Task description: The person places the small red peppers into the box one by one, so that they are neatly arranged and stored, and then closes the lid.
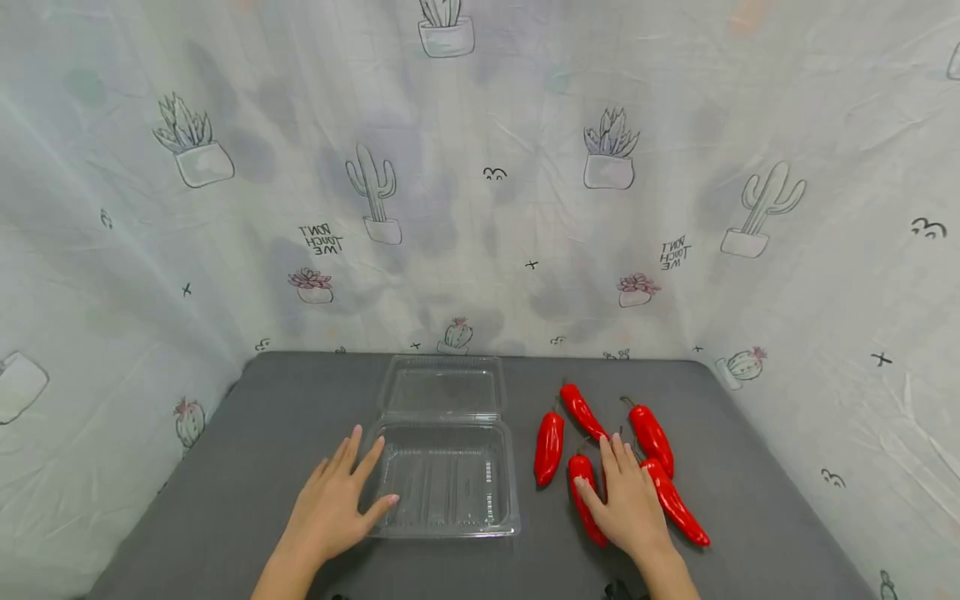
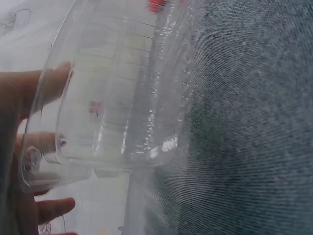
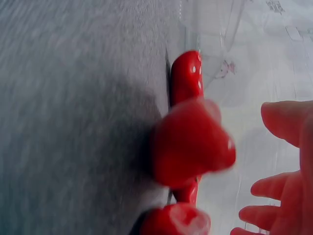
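Note:
A clear plastic clamshell box (image 1: 450, 531) lies with its lid (image 1: 442, 392) folded back. My left hand (image 1: 333, 508) is at the box's left side, fingers spread, fingertips over the rim; whether it touches the box I cannot tell. In the left wrist view, fingers show through the clear box (image 2: 112, 88). Several red chili peppers lie to the right, among them one by the box (image 1: 549, 450) and one at the far right (image 1: 678, 504). Over them hovers my right hand (image 1: 630, 500), partly covering a pepper (image 1: 580, 475). In the right wrist view its fingers (image 3: 283, 120) are apart from the peppers (image 3: 190, 142).
The box and peppers lie on a dark grey tabletop (image 1: 247, 467). Pale curtain cloth (image 1: 510, 208) printed with cacti hangs behind the table and along both sides. Small dark objects (image 1: 617, 590) show at the bottom edge near the right wrist.

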`<state>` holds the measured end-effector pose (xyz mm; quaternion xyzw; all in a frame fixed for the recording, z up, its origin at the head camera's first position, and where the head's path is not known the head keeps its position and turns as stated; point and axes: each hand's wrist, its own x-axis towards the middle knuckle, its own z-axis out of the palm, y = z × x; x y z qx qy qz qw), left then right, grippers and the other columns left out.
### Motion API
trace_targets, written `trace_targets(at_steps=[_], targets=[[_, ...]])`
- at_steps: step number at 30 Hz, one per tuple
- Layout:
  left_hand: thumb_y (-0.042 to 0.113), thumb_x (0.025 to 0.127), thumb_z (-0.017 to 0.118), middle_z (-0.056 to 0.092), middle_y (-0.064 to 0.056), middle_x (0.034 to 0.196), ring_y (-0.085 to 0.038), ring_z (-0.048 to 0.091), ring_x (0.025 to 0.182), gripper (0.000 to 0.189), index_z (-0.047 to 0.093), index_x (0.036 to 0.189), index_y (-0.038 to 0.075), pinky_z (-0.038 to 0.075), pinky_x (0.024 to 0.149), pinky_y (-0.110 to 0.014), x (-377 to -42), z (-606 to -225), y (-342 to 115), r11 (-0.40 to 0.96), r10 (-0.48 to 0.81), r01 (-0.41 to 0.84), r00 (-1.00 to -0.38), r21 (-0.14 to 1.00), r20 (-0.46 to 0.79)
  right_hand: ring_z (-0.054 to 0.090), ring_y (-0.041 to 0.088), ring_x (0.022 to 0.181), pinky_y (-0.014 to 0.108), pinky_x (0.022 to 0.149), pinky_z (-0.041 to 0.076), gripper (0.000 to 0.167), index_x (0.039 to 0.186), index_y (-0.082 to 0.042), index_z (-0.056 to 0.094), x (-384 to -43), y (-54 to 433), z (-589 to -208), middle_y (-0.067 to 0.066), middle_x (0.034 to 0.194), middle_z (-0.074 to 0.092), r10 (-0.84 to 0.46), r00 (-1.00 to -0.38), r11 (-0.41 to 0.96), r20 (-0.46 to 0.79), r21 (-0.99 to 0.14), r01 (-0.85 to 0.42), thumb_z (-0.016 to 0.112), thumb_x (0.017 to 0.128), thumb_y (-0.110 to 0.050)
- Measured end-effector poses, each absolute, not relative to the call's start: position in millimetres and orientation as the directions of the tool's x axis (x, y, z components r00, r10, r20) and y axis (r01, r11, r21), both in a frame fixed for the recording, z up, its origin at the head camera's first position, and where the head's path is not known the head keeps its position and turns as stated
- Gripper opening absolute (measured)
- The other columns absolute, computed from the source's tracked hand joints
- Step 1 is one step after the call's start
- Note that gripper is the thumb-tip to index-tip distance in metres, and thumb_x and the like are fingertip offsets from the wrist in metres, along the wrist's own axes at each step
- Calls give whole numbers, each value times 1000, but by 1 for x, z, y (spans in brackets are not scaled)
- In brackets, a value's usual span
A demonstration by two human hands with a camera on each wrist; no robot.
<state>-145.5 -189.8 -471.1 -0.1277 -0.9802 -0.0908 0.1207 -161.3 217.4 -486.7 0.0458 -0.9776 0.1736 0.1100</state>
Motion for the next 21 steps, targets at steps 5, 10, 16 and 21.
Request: trace_targets(at_steps=[5,10,16,21], targets=[[64,84,55,31,-16,152,-41,53,120,77,41,145,19,49,86,-59,-144,-478,-193,936,240,309,-910,168,337,32,44,135,65,102,32,80,143,2,36,-158,229,-486,25,147,36,-29,-969,926,246,-359,-119,67,84,-42],[58,83,61,34,-11,152,-40,57,115,73,44,143,19,51,84,-56,-146,-483,-196,903,280,379,-877,202,391,36,44,132,64,99,37,79,142,4,37,-156,241,-482,27,144,40,4,-958,922,285,-372,-107,69,83,-37],[51,83,65,38,-12,149,-42,57,114,68,47,141,19,50,83,-60,-147,-487,-199,859,302,431,-863,278,404,39,44,130,63,98,39,74,141,5,38,-154,256,-482,27,143,41,44,-955,911,293,-405,-83,69,84,-31],[48,83,67,40,-11,149,-42,56,116,66,49,139,18,49,83,-62,-143,-490,-202,835,302,438,-871,334,386,41,43,127,63,97,39,70,140,5,40,-149,268,-487,27,143,41,53,-962,906,266,-418,-66,68,84,-28]])
